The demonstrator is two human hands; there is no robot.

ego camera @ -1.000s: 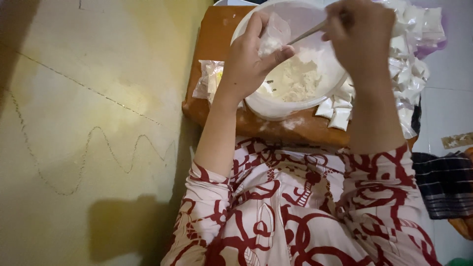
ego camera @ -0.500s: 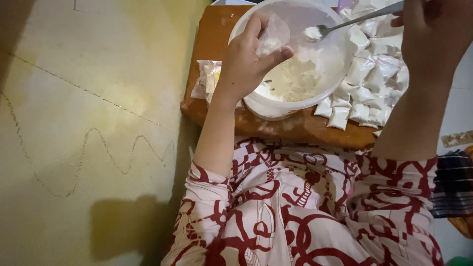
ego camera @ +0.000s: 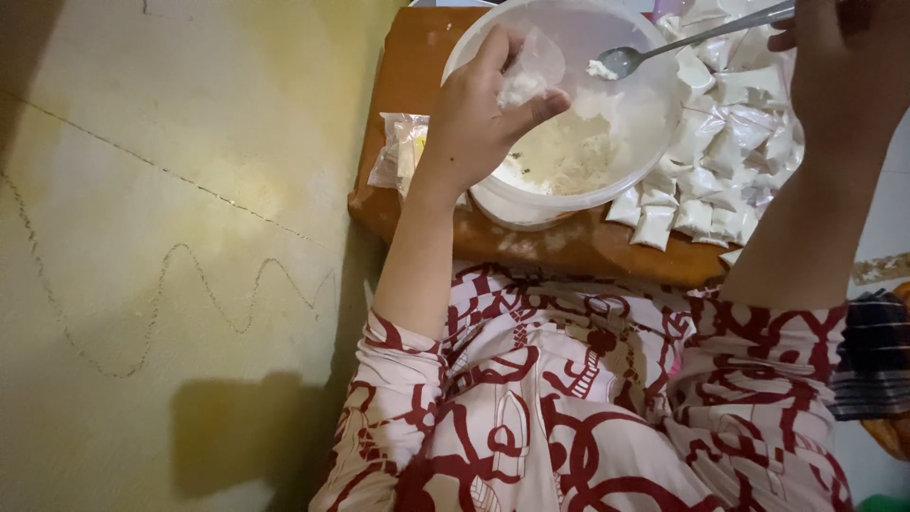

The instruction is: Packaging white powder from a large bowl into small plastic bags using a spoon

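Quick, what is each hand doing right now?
Left hand: shut on a small clear bag with white powder, over the bowl.
Right hand: shut on a metal spoon.

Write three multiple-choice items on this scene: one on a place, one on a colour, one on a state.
1. Where is the bowl?
A. on the wooden board
B. on the floor
C. on the lap

2. What colour is the powder in the bowl?
A. green
B. whitish
C. black

3. What state is the spoon in?
A. lying flat on the board
B. standing in a cup
C. held by the right hand, carrying some powder

Key: 1 A, the bowl stands on the board; 2 B, it is pale; 3 C, the right hand lifts it while the left hand holds a small clear bag.
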